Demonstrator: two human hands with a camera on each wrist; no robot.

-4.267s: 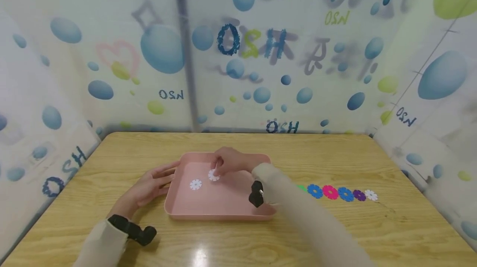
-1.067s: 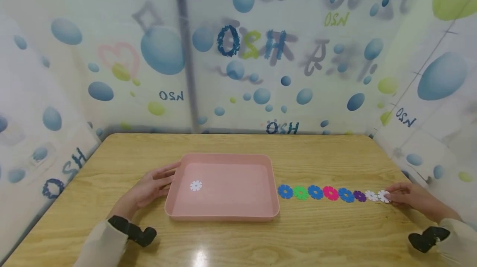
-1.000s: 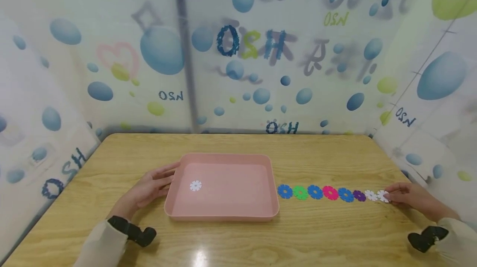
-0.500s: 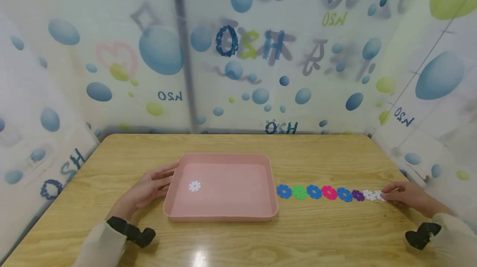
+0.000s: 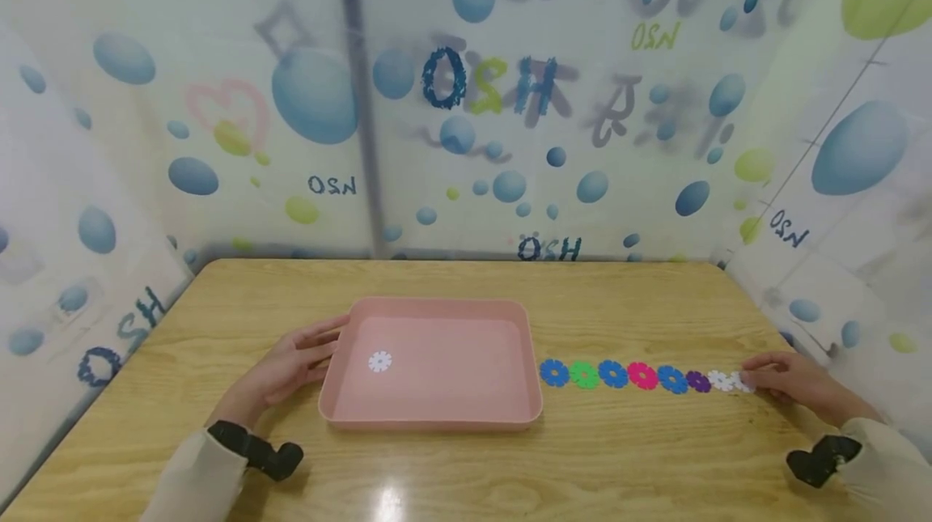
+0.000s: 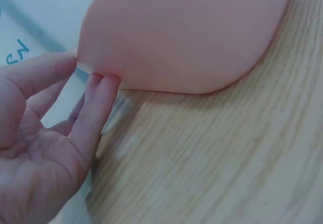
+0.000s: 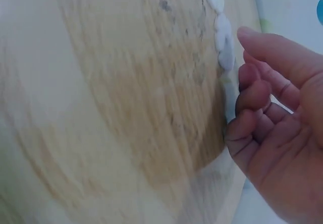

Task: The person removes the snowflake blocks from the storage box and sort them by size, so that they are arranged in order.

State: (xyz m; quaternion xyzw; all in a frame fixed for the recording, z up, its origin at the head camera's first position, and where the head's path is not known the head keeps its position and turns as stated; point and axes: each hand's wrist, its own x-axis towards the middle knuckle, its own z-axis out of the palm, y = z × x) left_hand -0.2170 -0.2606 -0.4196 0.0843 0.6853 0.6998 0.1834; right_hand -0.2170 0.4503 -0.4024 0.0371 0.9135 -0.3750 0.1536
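Observation:
My left hand (image 5: pixel 287 367) rests its fairly straight fingertips against the outer left wall of the pink tray (image 5: pixel 444 426); the left wrist view shows this contact. Inside the tray lies one white flower-shaped disc (image 5: pixel 380 361). Right of the tray, a row of flower-shaped discs lies flat on the table: blue (image 5: pixel 555 373), green (image 5: pixel 584 375), blue, pink (image 5: pixel 642 376), blue, purple (image 5: pixel 699 381) and two white ones. At the row's right end, my right hand (image 5: pixel 797 383) has its fingertips at the last white disc (image 7: pixel 225 42), partly covering it, without a visible pinch.
The wooden table (image 5: pixel 466 465) runs back to a patterned curtain (image 5: pixel 466 166), with side curtains at left and right. Black straps with camera mounts sit on both wrists.
My right hand has carried a white disc from the tray to the row's right end, then shifted slightly left at it. My left hand has stayed at the tray.

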